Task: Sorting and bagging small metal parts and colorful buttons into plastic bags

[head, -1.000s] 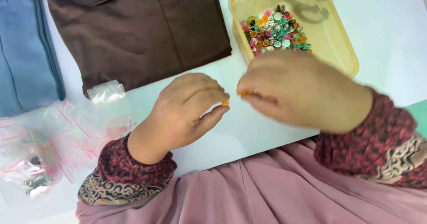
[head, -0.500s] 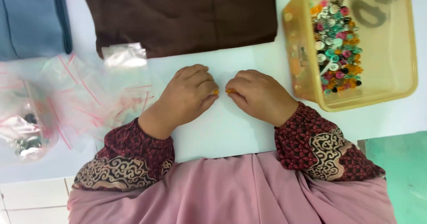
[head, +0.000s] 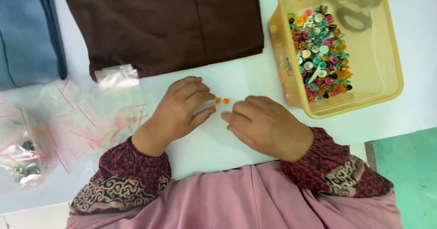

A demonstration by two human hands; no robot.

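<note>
Left hand (head: 180, 108) and right hand (head: 266, 124) rest palm-down on white bench (head: 236, 81), fingers loosely curled, gripping nothing. Two small orange buttons (head: 222, 100) lie on bench between the fingertips, just beside left hand. Yellow tub (head: 387, 74) of mixed buttons right; brown cloth (head: 164, 24) above; clear bags (head: 86, 120) left.
</note>
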